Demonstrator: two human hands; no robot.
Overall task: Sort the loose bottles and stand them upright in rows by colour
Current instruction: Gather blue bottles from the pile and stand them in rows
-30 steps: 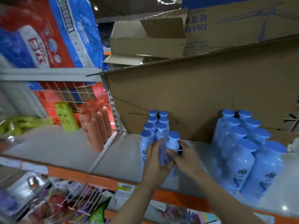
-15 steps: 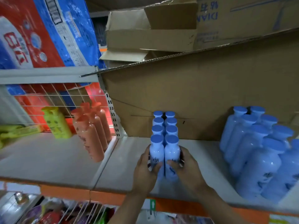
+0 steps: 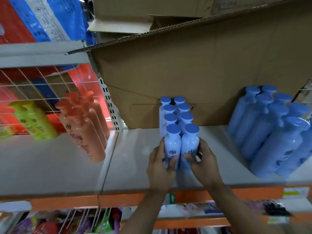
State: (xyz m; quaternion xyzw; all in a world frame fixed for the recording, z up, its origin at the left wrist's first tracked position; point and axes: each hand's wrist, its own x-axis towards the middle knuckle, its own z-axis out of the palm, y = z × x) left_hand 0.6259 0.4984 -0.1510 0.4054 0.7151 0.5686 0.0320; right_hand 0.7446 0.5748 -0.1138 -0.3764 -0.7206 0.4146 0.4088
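Standing upright on the grey shelf (image 3: 131, 168): a double row of small blue bottles (image 3: 179, 114), running from the near edge back to the cardboard box (image 3: 194, 68) at the far side. Gripping the two nearest: left hand (image 3: 160, 168) curled round the left front bottle (image 3: 172, 147), thumb across its label; right hand (image 3: 202, 162) curled round the right front bottle (image 3: 190, 146), fingertips pressed against its lower body. Both bottles touching each other and the pair behind.

Probably squaring up the front pair. Best done by squeezing inward evenly from both sides, keeping the bases flat on the shelf, then nudging gently toward the far end so the caps line up. Worth pressing low on the bodies, not near the caps, to avoid tipping the narrow row.

To the right, well apart: larger blue bottles (image 3: 273, 132). To the left, past the divider: orange bottles (image 3: 84, 125) and a yellow bottle (image 3: 33, 122).
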